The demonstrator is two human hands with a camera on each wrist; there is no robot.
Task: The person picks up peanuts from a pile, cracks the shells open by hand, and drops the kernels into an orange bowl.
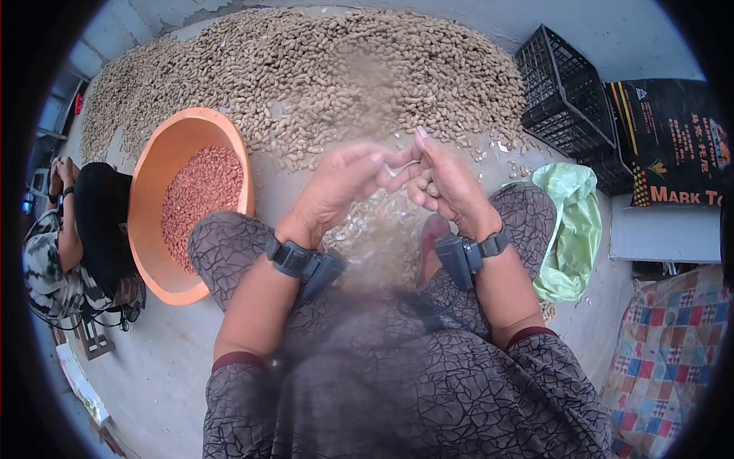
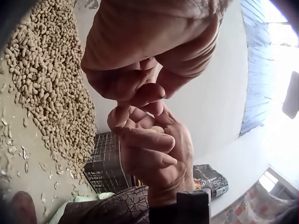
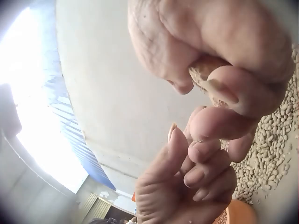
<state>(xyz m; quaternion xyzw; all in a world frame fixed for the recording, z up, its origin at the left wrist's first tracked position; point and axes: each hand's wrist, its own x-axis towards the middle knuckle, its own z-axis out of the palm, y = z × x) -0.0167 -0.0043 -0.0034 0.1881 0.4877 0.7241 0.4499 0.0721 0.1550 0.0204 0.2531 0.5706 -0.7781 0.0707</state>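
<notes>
A: Closest in, dark patterned clothing (image 1: 459, 375) across the lap; and just beyond?

B: Left hand (image 1: 348, 180) and right hand (image 1: 457, 191), meeting at the fingertips, out between the knees.

A: Fingers wide or narrow?

B: In the right, curled round a few unshelled peanuts (image 1: 432, 189), lodged between fingers and palm; in the left, bent and narrow, close against the right fingertips; impossible to tell whether pinching anything there.

A: Looks like shelling, to judge from the litter; how best to do it?

B: Tuck the spares deep in the right palm, clear of the thumb; bring one pod at a time up to the fingertips; press along the seam rather than crush across the middle, probably the surer way to spare the kernel; work above the shell fragments (image 1: 375, 222) on the floor between the legs; drop only husk there.

A: And in looks?

B: Pale tan and rough; partly hidden by the fingers; likely dry and brittle, so best squeezed lightly.

A: Farther out?

B: To the left, an orange basin (image 1: 147, 191) with reddish kernels (image 1: 202, 195) inside; to the right, a crumpled green bag (image 1: 575, 229); farthest, a broad peanut heap (image 1: 306, 61) near the wall, with black crates (image 1: 552, 84) at the right end.
</notes>
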